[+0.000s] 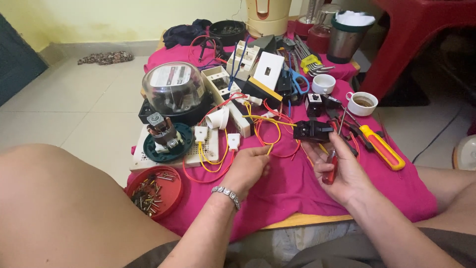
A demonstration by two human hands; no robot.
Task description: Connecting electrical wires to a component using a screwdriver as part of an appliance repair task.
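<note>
My left hand (249, 167), with a silver bracelet on the wrist, pinches the end of a yellow wire (270, 133) that loops over the pink cloth (292, 186). My right hand (342, 171) grips a red-handled tool (329, 171) in the palm, and its fingertips touch a small black electrical part (311, 130). Red wires (285, 149) lie tangled between the two hands.
A round glass-domed meter (173, 89), a white perforated board (198, 154) with a green-based part (166, 139), a red dish of screws (153, 191), white switch boxes (243, 59), a yellow-and-red screwdriver (382, 146), a cup (362, 102) and hex keys (310, 62) crowd the low table. My bare knee (59, 198) is at left.
</note>
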